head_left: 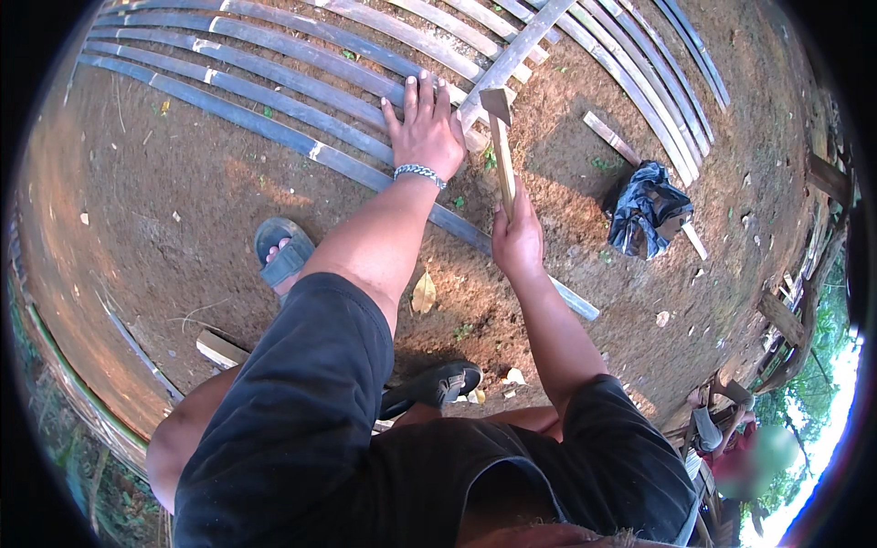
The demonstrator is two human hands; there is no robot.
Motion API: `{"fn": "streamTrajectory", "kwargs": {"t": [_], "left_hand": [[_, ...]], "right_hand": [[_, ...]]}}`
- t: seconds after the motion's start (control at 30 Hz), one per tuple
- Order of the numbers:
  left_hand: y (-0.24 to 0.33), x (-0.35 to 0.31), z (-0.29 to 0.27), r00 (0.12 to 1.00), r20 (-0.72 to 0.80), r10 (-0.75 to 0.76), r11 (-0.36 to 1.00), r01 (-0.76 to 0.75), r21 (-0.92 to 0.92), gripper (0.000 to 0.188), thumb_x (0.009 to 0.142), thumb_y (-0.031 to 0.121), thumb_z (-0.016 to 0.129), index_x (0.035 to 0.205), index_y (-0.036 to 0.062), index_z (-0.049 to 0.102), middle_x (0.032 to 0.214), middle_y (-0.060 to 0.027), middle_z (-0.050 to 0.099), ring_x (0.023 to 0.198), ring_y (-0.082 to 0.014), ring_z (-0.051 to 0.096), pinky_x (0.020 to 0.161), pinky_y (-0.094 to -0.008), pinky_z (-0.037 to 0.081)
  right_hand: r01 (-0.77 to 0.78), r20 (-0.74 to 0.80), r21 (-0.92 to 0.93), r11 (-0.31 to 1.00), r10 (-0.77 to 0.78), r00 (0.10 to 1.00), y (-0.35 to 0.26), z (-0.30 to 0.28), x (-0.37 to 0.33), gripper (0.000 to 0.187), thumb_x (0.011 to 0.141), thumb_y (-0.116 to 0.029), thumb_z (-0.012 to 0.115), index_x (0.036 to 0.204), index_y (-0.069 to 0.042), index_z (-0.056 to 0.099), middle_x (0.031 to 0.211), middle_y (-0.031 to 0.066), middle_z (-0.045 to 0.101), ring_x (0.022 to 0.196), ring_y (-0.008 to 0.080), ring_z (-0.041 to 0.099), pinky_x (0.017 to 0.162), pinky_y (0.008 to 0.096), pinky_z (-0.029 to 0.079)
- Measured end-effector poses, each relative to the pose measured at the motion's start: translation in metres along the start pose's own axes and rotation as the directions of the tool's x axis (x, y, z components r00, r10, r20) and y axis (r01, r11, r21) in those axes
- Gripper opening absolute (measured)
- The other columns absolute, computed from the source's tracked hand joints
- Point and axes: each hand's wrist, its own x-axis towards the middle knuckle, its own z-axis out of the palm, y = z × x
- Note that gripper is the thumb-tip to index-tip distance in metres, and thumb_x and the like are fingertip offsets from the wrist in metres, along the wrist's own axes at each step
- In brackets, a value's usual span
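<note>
Several long bamboo slats lie side by side on the ground, with gaps between them. A flat grey wooden strip runs crosswise over slat ends at the upper middle. My left hand rests flat on the slats near the strip's lower end, fingers spread. In my right hand is a hammer, gripped low on its wooden handle with the fist closed. The hammer's head points away from me, close beside the strip's near end; whether it touches the strip I cannot tell. The slat nearest me passes behind my wrists.
A crumpled black plastic bag sits at the right on a slat piece. More curved slats lie at the upper right. A short wood block is by my left leg. Another person is at the lower right, near branches.
</note>
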Motion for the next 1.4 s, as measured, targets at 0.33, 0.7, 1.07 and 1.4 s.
{"fn": "streamTrajectory", "kwargs": {"t": [0.33, 0.7, 1.07, 1.4], "left_hand": [[-0.001, -0.001, 0.001, 1.000, 0.014, -0.007, 1.000, 0.006, 0.021, 0.061, 0.103, 0.034, 0.042, 0.159, 0.0109, 0.039, 0.169, -0.0144, 0.029, 0.158, -0.0316, 0.021, 0.123, -0.0670, 0.012], [-0.002, -0.002, 0.006, 1.000, -0.007, -0.005, 1.000, 0.005, 0.031, 0.062, 0.102, 0.034, 0.043, 0.160, 0.0111, 0.038, 0.169, -0.0149, 0.029, 0.158, -0.0319, 0.021, 0.124, -0.0659, 0.011], [-0.002, 0.000, 0.003, 1.000, -0.021, -0.013, 1.000, 0.013, -0.011, 0.058, 0.101, 0.032, 0.045, 0.155, 0.0114, 0.045, 0.169, -0.0142, 0.028, 0.158, -0.0318, 0.022, 0.123, -0.0664, 0.012], [-0.002, 0.002, 0.003, 1.000, 0.002, -0.013, 1.000, 0.013, -0.013, 0.060, 0.101, 0.032, 0.045, 0.157, 0.0117, 0.042, 0.169, -0.0147, 0.027, 0.158, -0.0322, 0.021, 0.124, -0.0661, 0.011]], "right_hand": [[-0.008, 0.068, -0.041, 0.999, 0.010, 0.998, 0.004, 0.003, 0.000, 0.058, 0.101, -0.010, 0.058, 0.154, -0.003, 0.035, 0.124, 0.0331, 0.063, 0.107, 0.0476, 0.068, 0.088, 0.0517, 0.056], [-0.018, -0.137, 0.254, 0.967, 0.055, 0.989, 0.006, -0.011, 0.001, 0.051, 0.102, -0.014, 0.060, 0.146, -0.002, 0.039, 0.103, 0.0285, 0.069, 0.091, 0.0452, 0.071, 0.076, 0.0532, 0.055], [-0.226, 0.087, 0.213, 0.950, 0.212, 0.973, 0.005, -0.036, 0.018, 0.050, 0.103, -0.021, 0.061, 0.145, -0.004, 0.041, 0.086, 0.0255, 0.069, 0.076, 0.0394, 0.071, 0.069, 0.0499, 0.054], [-0.276, 0.152, 0.263, 0.925, 0.243, 0.958, -0.004, -0.047, 0.017, 0.047, 0.102, -0.020, 0.061, 0.144, -0.005, 0.045, 0.099, 0.0290, 0.070, 0.091, 0.0453, 0.071, 0.081, 0.0532, 0.053]]}}
